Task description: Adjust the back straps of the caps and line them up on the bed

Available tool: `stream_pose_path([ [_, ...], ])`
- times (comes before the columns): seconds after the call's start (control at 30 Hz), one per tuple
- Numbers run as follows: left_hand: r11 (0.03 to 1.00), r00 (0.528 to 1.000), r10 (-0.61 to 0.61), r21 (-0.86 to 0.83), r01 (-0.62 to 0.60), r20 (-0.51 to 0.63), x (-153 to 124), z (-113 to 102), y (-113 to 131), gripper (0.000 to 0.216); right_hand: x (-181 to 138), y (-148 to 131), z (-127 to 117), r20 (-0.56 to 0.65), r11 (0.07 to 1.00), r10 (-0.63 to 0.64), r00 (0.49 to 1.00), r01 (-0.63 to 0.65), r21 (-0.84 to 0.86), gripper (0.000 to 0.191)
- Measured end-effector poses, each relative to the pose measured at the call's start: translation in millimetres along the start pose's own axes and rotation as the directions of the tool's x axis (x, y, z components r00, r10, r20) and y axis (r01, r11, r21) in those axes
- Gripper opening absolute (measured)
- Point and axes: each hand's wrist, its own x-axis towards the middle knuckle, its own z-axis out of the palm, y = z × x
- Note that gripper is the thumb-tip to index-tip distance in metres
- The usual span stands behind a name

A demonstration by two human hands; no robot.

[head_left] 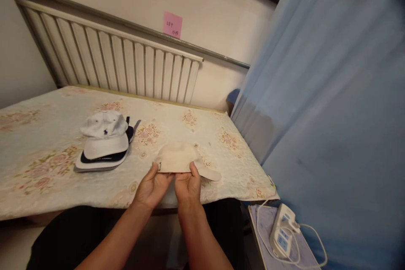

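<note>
A beige cap lies near the front edge of the table, its brim pointing right. My left hand grips the cap's near rim by the small metal buckle, fingers curled under it. My right hand holds the same rim just to the right, thumb on top. A stack of caps sits to the left, a white one with a small dark logo on top, dark and white ones beneath.
The table wears a pale floral cloth. A white slatted radiator stands behind it, with a pink sticky note on the wall above. A blue curtain fills the right. A white corded controller lies at lower right.
</note>
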Motion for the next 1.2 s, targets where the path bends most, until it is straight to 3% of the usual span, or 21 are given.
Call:
stream_pose_path([
  [0.17,0.986,0.987,-0.162,0.05,0.161,0.018,-8.8,-14.9,-21.9,0.046,2.2,6.1,-7.8,0.035,0.998,0.053,0.998,-0.052,-0.027,0.037],
  [0.37,0.963,0.989,-0.141,0.225,0.145,-0.034,-14.1,-15.0,-29.1,0.047,1.1,15.4,-16.7,0.024,1.0,0.022,0.999,-0.022,-0.011,0.047],
  [0.47,0.964,0.991,-0.033,0.257,0.066,-0.13,-8.9,-8.9,-26.9,0.047,-2.2,22.3,-21.6,0.056,0.999,0.022,0.998,-0.019,-0.043,0.049],
  [0.57,0.968,0.984,0.042,0.251,0.003,-0.172,-3.4,-2.7,-23.7,0.046,-4.1,25.8,-24.4,0.079,0.998,0.041,0.996,-0.038,-0.04,0.051],
  [0.73,0.976,0.983,-0.014,0.211,0.054,-0.185,-2.5,1.3,-20.9,0.048,-0.2,21.8,-24.5,0.046,0.999,0.047,0.998,-0.046,-0.013,0.053],
  [0.97,0.994,0.995,-0.09,0.06,0.092,-0.038,2.5,-9.2,-15.4,0.054,7.0,10.4,-26.4,0.038,0.997,-0.001,0.999,0.004,-0.079,0.049],
  [1.2,1.0,1.0,-0.006,-0.029,0.006,-0.017,9.4,-15.4,8.0,0.048,0.0,3.5,-21.2,0.025,0.99,-0.124,0.992,0.125,-0.065,0.056],
])
